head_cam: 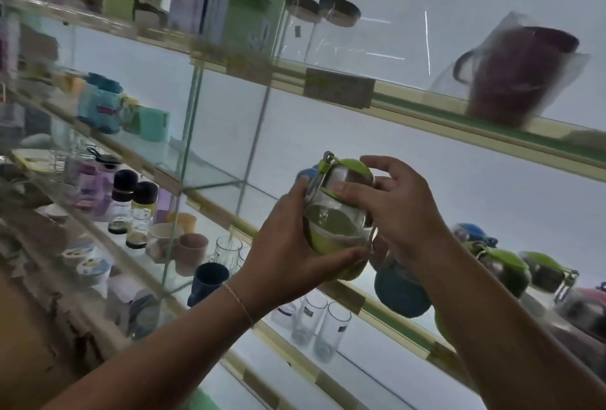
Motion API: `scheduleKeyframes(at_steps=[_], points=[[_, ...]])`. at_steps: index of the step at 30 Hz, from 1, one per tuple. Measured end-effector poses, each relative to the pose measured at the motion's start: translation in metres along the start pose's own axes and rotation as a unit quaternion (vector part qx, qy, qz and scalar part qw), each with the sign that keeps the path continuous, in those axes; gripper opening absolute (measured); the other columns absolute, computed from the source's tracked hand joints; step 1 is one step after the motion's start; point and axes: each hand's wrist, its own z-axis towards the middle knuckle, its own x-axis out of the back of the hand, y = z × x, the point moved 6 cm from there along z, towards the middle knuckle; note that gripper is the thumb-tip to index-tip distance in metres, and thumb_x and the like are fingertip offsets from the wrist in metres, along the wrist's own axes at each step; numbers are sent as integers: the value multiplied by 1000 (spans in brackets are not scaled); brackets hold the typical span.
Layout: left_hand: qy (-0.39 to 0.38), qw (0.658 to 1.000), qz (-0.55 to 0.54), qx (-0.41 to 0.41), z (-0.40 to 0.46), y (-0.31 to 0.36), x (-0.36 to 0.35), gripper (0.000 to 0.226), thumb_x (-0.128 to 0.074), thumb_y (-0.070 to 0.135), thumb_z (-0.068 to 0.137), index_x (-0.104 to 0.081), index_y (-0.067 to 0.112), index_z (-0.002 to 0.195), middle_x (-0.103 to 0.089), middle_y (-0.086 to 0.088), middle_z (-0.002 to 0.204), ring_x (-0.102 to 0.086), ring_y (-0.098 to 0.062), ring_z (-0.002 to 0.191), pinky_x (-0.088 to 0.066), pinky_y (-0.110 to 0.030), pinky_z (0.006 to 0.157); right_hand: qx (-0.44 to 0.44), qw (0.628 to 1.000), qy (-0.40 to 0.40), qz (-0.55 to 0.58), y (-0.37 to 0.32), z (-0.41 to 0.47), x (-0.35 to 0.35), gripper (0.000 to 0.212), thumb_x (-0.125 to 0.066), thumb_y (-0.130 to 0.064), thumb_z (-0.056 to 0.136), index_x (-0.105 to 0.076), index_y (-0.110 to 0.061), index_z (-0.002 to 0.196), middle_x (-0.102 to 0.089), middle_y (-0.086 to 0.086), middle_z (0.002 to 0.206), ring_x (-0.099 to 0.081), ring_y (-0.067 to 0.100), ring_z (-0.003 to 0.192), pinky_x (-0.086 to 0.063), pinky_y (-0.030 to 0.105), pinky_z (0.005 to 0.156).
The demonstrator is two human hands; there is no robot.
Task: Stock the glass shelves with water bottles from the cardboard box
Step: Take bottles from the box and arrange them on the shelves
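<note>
Head cam: green bottle [337,222] btwn both hands, left fingers [341,257] & right fingers [352,191] grasping it.

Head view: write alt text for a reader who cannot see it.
Both hands hold a green-capped water bottle up before glass shelves: the left hand grips its lower body, the right hand its upper part. More green-capped bottles and a blue one stand on the shelf to the right.
</note>
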Motion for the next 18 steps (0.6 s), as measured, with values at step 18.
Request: scheduleKeyframes(at_steps=[18], points=[[39, 989, 73, 121, 70, -135, 84, 86, -84, 52, 59, -44, 23, 129, -63, 8, 108, -61, -5, 91, -46, -7, 61, 2, 994, -14, -106, -6, 95, -148, 61, -83, -39, 72, -55, -28, 125, -63, -15, 91, -65, 11, 90, -57, 33, 80]])
